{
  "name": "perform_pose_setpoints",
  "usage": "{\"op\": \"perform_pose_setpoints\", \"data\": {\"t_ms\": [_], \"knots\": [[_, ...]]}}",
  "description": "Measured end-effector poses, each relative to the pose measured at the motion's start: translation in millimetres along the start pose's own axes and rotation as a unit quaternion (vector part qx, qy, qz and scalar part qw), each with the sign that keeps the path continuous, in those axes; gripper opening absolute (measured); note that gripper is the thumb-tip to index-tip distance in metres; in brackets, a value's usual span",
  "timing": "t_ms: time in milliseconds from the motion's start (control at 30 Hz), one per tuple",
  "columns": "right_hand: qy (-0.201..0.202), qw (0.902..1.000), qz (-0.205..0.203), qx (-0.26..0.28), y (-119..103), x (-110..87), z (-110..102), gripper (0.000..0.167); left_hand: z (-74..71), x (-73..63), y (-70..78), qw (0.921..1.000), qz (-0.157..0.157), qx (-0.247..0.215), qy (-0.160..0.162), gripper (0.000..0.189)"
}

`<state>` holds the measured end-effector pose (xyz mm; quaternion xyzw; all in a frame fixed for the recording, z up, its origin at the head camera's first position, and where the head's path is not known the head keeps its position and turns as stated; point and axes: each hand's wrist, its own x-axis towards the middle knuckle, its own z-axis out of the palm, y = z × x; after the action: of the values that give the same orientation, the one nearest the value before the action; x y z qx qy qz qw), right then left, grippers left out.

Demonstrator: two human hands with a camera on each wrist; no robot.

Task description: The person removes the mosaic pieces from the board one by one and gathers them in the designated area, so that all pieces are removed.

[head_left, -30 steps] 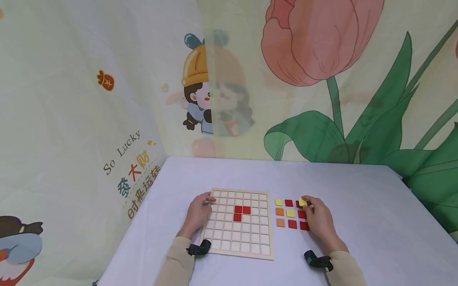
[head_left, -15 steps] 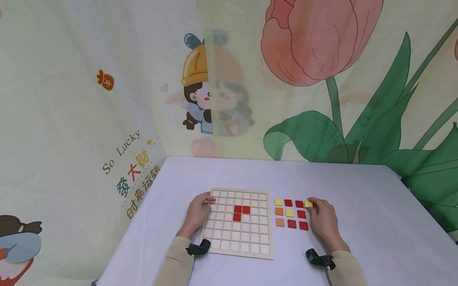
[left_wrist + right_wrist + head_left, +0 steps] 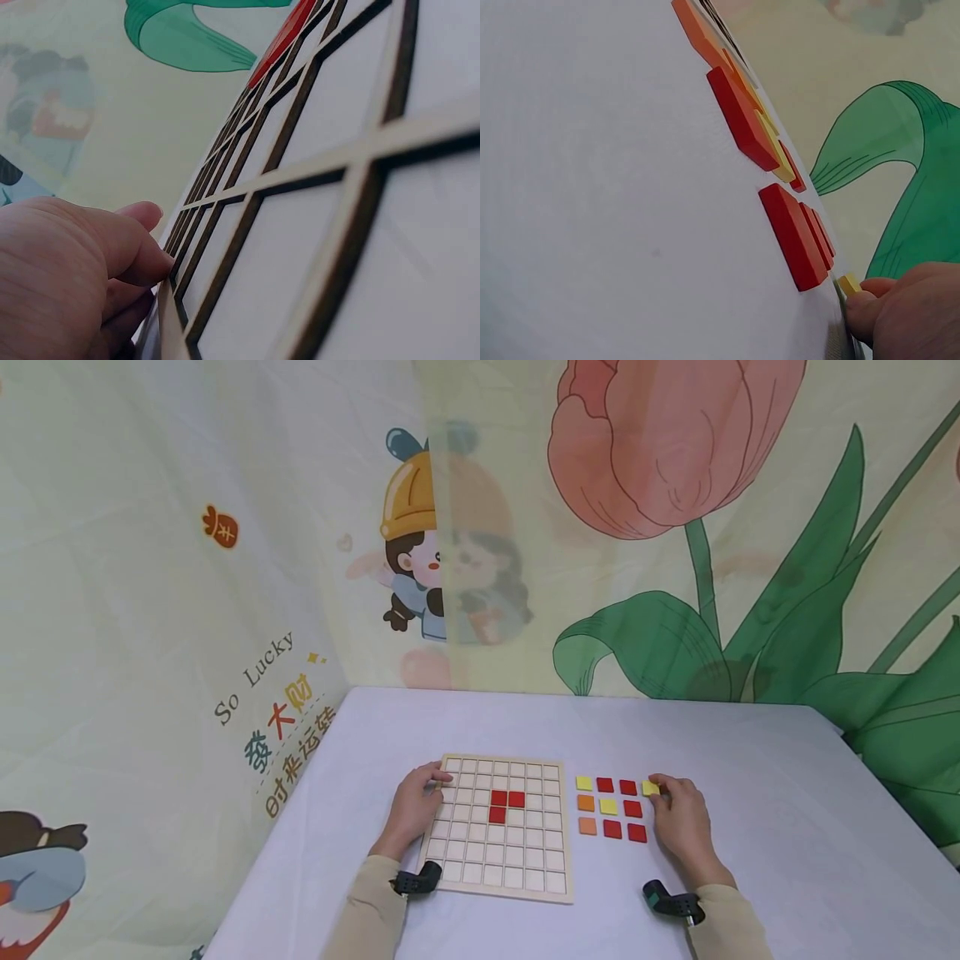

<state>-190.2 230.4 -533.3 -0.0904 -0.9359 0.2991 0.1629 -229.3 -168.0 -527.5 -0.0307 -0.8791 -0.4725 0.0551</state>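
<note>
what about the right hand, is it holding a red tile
No, the right hand pinches a yellow tile, as the head view shows.

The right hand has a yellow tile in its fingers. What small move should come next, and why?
Probably the right hand should release the yellow tile there, lowering it first if needed: it lines up with the back row of tiles, at its right end, beside a red tile.

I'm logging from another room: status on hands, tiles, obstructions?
Left hand holding wooden grid board by left edge; right hand pinching yellow tile. Three red tiles seated in board. Nine loose tiles lie between right hand and board.
</note>
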Motion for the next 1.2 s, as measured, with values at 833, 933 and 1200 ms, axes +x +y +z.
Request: {"op": "perform_pose_setpoints", "data": {"t_ms": [833, 933, 1200], "knots": [[0.025, 0.9993, 0.008, 0.026, -22.9, -6.3, -4.4, 0.033, 0.0, 2.7, 0.8, 1.0000, -0.001, -0.008, 0.002, 0.025], [0.015, 0.9994, -0.001, 0.031, -33.5, -9.3, -1.7, 0.034, -0.2, 2.9, 1.2, 1.0000, 0.001, -0.006, 0.002, 0.025], [-0.021, 0.9987, -0.030, 0.035, -51.9, -15.0, 7.8, 0.034, -0.6, 0.9, -0.5, 1.0000, -0.003, -0.002, 0.001, 0.026]]}}
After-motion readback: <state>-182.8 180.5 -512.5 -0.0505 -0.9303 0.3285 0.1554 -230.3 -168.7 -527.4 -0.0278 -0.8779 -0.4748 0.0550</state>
